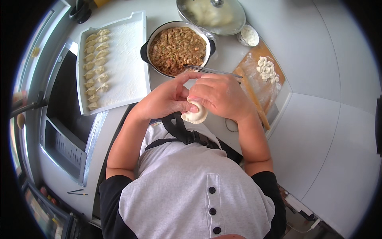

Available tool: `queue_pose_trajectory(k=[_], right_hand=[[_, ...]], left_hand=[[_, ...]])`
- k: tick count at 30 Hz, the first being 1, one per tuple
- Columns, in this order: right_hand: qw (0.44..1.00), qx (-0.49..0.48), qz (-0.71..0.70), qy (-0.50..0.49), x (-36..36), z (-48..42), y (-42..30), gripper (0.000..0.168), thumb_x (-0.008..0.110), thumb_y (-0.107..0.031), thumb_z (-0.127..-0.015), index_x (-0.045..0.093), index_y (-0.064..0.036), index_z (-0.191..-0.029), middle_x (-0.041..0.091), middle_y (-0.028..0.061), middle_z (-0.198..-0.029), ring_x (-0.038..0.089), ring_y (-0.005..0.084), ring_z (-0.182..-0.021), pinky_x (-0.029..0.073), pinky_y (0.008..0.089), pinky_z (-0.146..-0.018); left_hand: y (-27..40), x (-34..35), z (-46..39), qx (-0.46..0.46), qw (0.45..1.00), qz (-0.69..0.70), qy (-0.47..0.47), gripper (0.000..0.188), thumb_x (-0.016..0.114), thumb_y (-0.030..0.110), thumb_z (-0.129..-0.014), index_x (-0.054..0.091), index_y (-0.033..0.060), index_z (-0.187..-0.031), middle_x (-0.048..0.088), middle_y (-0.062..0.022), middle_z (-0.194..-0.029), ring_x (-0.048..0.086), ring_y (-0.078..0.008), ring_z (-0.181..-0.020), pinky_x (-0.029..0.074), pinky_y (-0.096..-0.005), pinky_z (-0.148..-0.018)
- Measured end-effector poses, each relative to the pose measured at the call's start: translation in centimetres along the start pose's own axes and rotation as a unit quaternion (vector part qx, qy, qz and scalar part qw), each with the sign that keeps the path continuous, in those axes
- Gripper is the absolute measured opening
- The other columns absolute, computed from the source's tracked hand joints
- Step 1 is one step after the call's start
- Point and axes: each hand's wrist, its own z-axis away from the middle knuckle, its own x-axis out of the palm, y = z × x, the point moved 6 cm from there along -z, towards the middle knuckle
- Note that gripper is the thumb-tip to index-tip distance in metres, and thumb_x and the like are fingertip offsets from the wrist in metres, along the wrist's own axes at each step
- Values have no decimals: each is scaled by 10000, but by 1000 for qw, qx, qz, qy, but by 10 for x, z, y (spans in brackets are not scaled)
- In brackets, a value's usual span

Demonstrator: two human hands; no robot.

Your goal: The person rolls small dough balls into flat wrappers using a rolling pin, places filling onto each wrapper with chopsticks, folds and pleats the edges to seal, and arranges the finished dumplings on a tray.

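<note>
My left hand (167, 100) and my right hand (222, 94) meet in front of my body, both pinching the edge of a pale, folded dumpling (197, 114). Its curved rim shows pleats at the lower left. Just beyond my hands stands a white-lined pot (151, 33) with dark handles, filled with minced filling (177, 47). Metal chopsticks (209, 70) rest across the pot's near rim. To the left, a white floured tray (128, 71) bears two rows of folded dumplings (101, 53) along its left side.
At the right, a wooden board (256, 49) holds plastic film, small dough pieces (267, 70) and a rolling pin (253, 98). A bowl of flour (249, 35) and a glass-lidded pan (213, 15) stand behind. A dark sink (70, 89) lies left, partly under the tray.
</note>
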Motion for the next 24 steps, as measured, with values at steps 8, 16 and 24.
queue_pose_trajectory(k=[8, 16, 24], right_hand=[[996, -77, -6, -35, 24, -10, -11, 205, 714, -161, -735, 701, -133, -938, 641, -10, -879, 633, 196, -830, 536, 343, -690], [956, 184, -202, 106, 70, -24, 3, 445, 673, -219, -922, 573, -68, -1329, 548, 155, -1307, 622, 241, -1088, 563, 325, -790], [804, 331, -487, 77, 147, -56, 28, 467, 575, 1, -963, 427, 45, -1403, 615, 133, -1200, 662, 176, -1016, 564, 318, -903]], left_hand=[[-12, -21, 17, -33, 998, -43, -7, 646, 759, 95, -855, 421, 4, -1399, 664, -42, -881, 611, -84, -804, 504, -256, -687], [-12, -67, 48, 68, 970, -70, 224, 304, 593, -33, -942, 600, -7, -1245, 654, -53, -1125, 626, -115, -951, 536, -271, -810], [-7, -102, 87, 207, 815, -395, 371, 660, 556, -158, -804, 516, 113, -1404, 486, -171, -1379, 538, -348, -1193, 497, -396, -971]])
